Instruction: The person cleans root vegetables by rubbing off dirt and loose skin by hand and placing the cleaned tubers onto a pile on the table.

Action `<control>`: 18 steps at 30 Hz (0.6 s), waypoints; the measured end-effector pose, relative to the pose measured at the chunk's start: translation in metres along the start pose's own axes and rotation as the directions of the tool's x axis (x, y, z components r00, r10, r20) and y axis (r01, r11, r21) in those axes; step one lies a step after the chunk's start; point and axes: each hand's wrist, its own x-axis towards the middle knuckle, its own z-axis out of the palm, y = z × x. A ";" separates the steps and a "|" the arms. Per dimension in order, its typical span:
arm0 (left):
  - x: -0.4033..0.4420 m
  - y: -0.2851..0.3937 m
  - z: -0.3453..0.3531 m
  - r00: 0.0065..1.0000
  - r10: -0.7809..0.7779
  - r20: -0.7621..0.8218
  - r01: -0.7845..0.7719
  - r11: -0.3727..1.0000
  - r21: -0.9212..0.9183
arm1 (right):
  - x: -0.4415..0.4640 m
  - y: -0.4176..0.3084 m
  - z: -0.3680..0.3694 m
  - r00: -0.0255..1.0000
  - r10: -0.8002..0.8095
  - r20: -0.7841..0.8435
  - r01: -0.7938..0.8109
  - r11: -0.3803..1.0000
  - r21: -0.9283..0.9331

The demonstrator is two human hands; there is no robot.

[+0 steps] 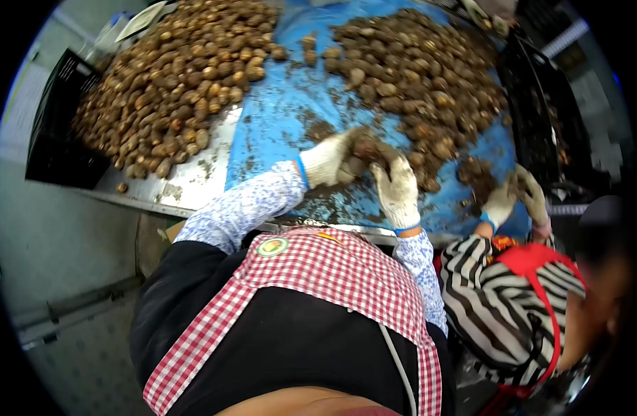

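Both my hands wear white, soil-stained knit gloves with blue cuffs. My left hand (332, 158) reaches in over the blue sheet (263, 149), its fingers closed around a brown, soil-covered tuber (365, 148). From the other side my right hand (397, 186) grips the same tuber, its fingers bent over it. Loose dark soil lies on the sheet around them. Just beyond my right hand is the edge of a heap of brown tubers (408, 69).
A second tuber heap (187, 76) covers the metal table (194, 182) at left, beside a black crate (62, 132). Another black crate (540, 104) stands at right. A co-worker in striped clothing (499, 305) has gloved hands (514, 197) near a soil clump (476, 173).
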 end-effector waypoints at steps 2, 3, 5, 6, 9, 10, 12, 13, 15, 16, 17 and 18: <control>-0.001 0.000 -0.015 0.995 -0.033 0.094 0.034 0.999 -0.012 | -0.003 -0.001 0.001 0.996 -0.024 -0.082 0.028 0.998 0.052; -0.007 -0.001 -0.004 0.996 0.028 0.084 -0.027 1.000 -0.012 | -0.001 -0.012 -0.003 0.993 0.005 -0.121 0.010 0.992 0.125; -0.017 -0.003 0.012 0.995 0.087 -0.043 -0.084 0.993 0.079 | 0.001 -0.021 -0.006 0.997 0.064 -0.048 -0.054 0.979 0.197; -0.023 -0.002 0.019 0.995 0.076 -0.058 -0.073 0.996 0.054 | 0.002 -0.020 -0.001 0.996 0.031 -0.081 -0.013 0.979 0.205; -0.040 -0.006 0.037 0.989 0.146 0.003 -0.143 0.965 0.222 | 0.004 -0.027 -0.001 0.986 -0.056 -0.156 0.087 0.976 0.199; -0.041 -0.004 0.041 0.986 0.167 -0.016 -0.158 0.959 0.235 | 0.006 -0.032 -0.004 0.981 -0.082 -0.175 0.116 0.975 0.192; -0.041 -0.005 0.049 0.976 0.209 -0.054 -0.188 0.947 0.262 | 0.010 -0.042 -0.011 0.971 -0.128 -0.202 0.148 0.985 0.089; -0.040 -0.006 0.057 0.957 0.249 -0.148 -0.207 0.945 0.253 | 0.013 -0.045 -0.013 0.965 -0.152 -0.215 0.164 0.986 0.037; -0.039 -0.009 0.073 0.890 0.319 -0.327 -0.246 0.938 0.244 | 0.015 -0.046 -0.014 0.959 -0.142 -0.245 0.162 0.985 0.062; -0.041 -0.010 0.069 0.914 0.337 -0.227 -0.280 0.927 0.249 | 0.017 -0.046 -0.017 0.963 -0.123 -0.239 0.153 0.982 0.113; -0.041 -0.010 0.059 0.939 0.310 -0.145 -0.280 0.940 0.196 | 0.018 -0.046 -0.020 0.967 -0.103 -0.233 0.143 0.976 0.164; -0.040 -0.011 0.048 0.957 0.284 -0.061 -0.273 0.951 0.143 | 0.017 -0.048 -0.023 0.981 -0.063 -0.186 0.098 0.977 0.187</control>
